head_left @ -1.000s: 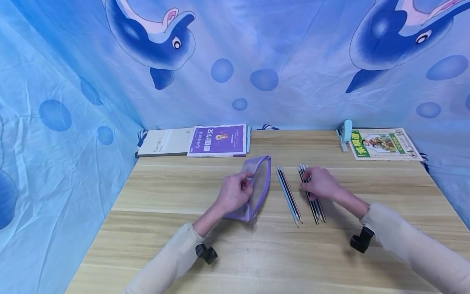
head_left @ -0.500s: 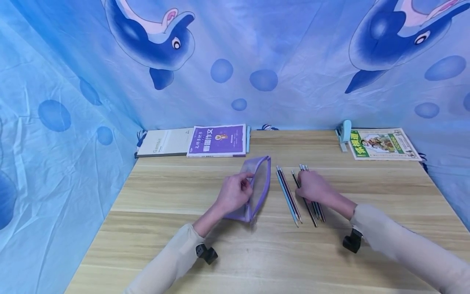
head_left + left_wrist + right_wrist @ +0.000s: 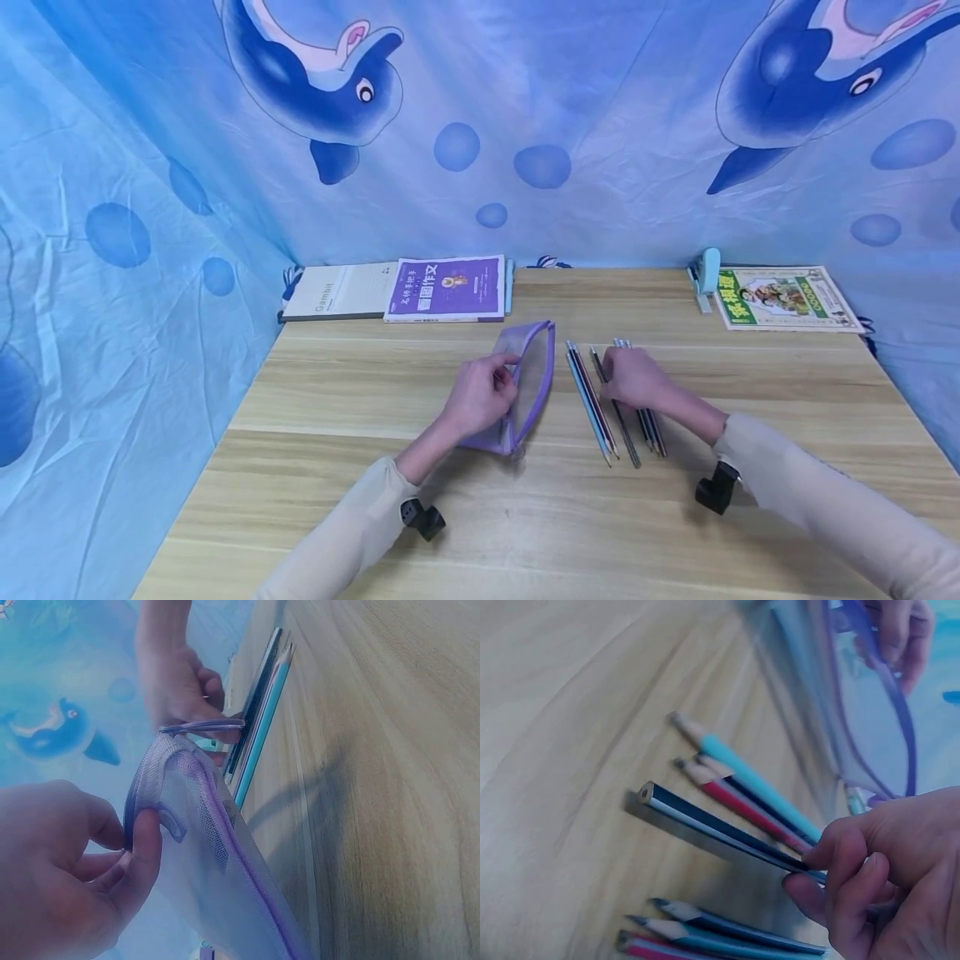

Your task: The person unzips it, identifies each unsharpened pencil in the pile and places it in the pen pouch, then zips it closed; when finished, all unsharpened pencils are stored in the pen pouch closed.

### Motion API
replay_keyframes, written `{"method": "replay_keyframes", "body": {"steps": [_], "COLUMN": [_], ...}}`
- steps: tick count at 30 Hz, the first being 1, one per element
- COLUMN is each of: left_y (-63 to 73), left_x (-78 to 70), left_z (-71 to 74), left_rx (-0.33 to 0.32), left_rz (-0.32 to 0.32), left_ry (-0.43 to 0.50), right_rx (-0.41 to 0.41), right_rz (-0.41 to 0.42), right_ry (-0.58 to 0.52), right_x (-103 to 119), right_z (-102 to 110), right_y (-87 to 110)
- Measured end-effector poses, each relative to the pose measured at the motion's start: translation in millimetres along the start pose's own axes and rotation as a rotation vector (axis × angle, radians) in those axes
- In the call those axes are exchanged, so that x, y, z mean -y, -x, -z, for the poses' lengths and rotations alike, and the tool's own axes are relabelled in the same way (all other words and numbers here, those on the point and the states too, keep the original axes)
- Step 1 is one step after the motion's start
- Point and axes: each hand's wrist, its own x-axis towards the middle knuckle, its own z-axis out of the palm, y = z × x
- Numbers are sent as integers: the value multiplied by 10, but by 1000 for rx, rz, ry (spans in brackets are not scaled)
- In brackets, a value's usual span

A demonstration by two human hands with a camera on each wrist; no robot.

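My left hand point(image 3: 480, 393) pinches the rim of a purple-edged mesh zip pouch point(image 3: 534, 400), which stands with its mouth open toward the right. In the left wrist view, thumb and finger meet on the pouch's zip edge point(image 3: 135, 787). My right hand point(image 3: 637, 379) pinches a dark striped pencil point(image 3: 712, 825) between thumb and finger, its unsharpened-looking end pointing toward the wearer. To the left of it lie a light blue pencil point(image 3: 757, 776) and a red one point(image 3: 739, 802) beside a dark one. Several more pencils point(image 3: 727, 937) lie on its other side, partly under my right hand.
Along the back of the wooden table point(image 3: 570, 533) lie a notebook point(image 3: 337, 287), a purple book point(image 3: 446, 287) and, at the right, a green-and-white booklet point(image 3: 783, 297). A light blue stapler-like object point(image 3: 707, 273) stands beside the booklet. A blue dolphin-print cloth point(image 3: 487, 100) hangs behind.
My right hand has drawn one dark pencil out of the right-hand group and moved it left, closer to the light blue and red pencils. My left hand keeps its place on the pouch.
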Motion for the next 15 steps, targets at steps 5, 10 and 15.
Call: {"method": "replay_keyframes", "body": {"steps": [5, 10, 15], "left_y": [2, -2, -7], "left_x": [-16, -27, -44], "left_z": [5, 8, 16], "left_rx": [8, 7, 1], "left_rz": [14, 15, 19], "left_ry": [5, 4, -4], "right_rx": [-5, -13, -9], "right_rz": [-13, -39, -58], "right_ry": [-191, -399, -582], "right_x": [90, 212, 359], "right_z": [89, 135, 155], "right_y": [29, 40, 44]}}
